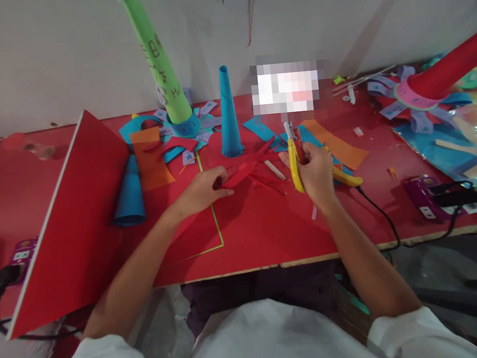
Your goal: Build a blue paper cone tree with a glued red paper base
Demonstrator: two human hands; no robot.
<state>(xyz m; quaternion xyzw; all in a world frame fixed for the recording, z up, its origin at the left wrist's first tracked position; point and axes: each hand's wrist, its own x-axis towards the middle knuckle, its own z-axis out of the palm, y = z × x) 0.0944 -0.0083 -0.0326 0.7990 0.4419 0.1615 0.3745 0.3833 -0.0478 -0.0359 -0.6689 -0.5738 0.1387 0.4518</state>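
The left hand [206, 190] pinches red paper [244, 170], its long axis running eight to two o'clock between the hands. The right hand [318, 171] grips a yellow-handled tool [294, 166] pointing toward twelve. At the paper's twelve, a blue cone [228, 116] stands upright.

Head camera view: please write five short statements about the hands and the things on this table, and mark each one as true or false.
1. The left hand holds red paper. True.
2. The right hand holds nothing. False: it holds a yellow-handled tool.
3. The green paper tube has handwriting on it. True.
4. The upright blue cone stands to the left of the green paper tube in the picture. False: it stands to the right.
5. Orange paper lies on the table. True.
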